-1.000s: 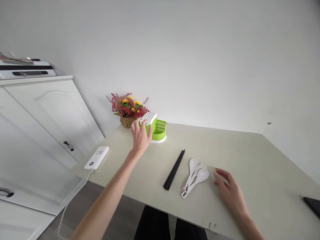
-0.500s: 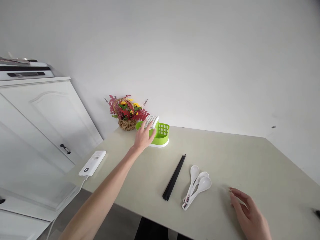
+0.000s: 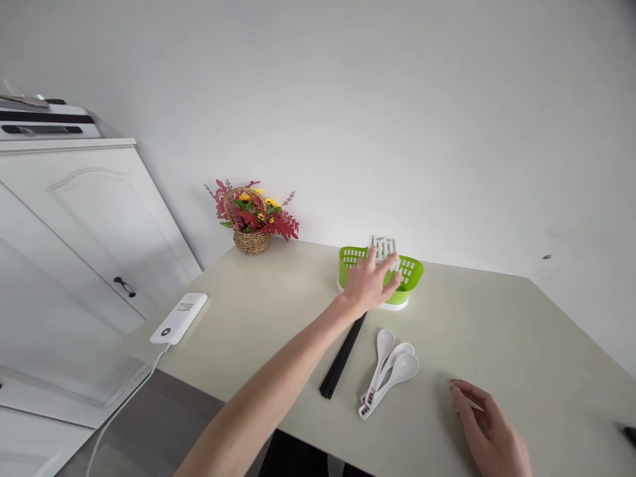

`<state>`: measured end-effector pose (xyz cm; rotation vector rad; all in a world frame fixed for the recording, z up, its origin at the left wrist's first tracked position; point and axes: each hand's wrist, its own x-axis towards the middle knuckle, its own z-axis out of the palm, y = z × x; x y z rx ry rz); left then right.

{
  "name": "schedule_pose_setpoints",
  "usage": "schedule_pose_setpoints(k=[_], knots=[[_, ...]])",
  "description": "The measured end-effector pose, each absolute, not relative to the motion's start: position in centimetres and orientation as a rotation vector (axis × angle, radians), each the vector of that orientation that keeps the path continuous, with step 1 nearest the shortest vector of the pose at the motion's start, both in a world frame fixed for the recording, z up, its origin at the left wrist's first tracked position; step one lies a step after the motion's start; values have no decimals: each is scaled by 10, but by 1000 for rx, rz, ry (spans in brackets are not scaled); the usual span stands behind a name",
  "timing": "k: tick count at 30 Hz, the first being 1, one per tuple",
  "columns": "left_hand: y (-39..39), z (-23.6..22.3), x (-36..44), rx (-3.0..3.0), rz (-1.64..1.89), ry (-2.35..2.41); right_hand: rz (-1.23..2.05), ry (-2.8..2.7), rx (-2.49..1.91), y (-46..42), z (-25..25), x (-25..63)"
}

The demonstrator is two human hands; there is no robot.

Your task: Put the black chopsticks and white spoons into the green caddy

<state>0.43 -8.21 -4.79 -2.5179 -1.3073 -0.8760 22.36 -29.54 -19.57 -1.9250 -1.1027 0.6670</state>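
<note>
At the back of the table, my left hand reaches over a green utensil basket with a white base and a white slotted top piece. The fingers grip that top from the front and hide part of the basket. Several black chopsticks lie bundled below my left forearm. Beside them, three white spoons overlap, bowls pointing away from me. My right hand rests at the table's front right, with loosely curled fingers, thumb tip and fingertip close together and nothing visible in them.
A wicker basket of artificial flowers stands at the back left. Near the left edge lies a white power bank with a cable hanging off the table. White cabinets adjoin on the left, and a wall rises behind.
My left hand has moved the green utensil basket to the right, away from the flowers, and the basket has turned. The right hand, chopsticks and spoons stay about where they were.
</note>
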Motion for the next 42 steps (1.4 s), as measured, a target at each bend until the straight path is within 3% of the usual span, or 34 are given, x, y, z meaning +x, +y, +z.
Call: schedule_pose_setpoints(k=[8, 13, 17, 21, 26, 42], knots=[[-112, -45, 39, -2600, -841, -1168, 665, -1075, -1936, -295, -194, 221], [-111, -39, -3, -2616, -1207, -1027, 669, -1081, -1930, -296, -194, 220], [-117, -68, -50, -2542, -1461, -1367, 652, -1100, -1943, -298, -192, 218], [-136, -113, -84, -2756, -1103, -1660, 638, -1118, -1945, -299, -192, 218], [-166, -143, -104, -2924, -841, -1648, 640, -1122, -1953, -300, -192, 219], [-205, -139, -116, -3043, -936, -1600, 644, -1142, -1883, -299, -201, 220]])
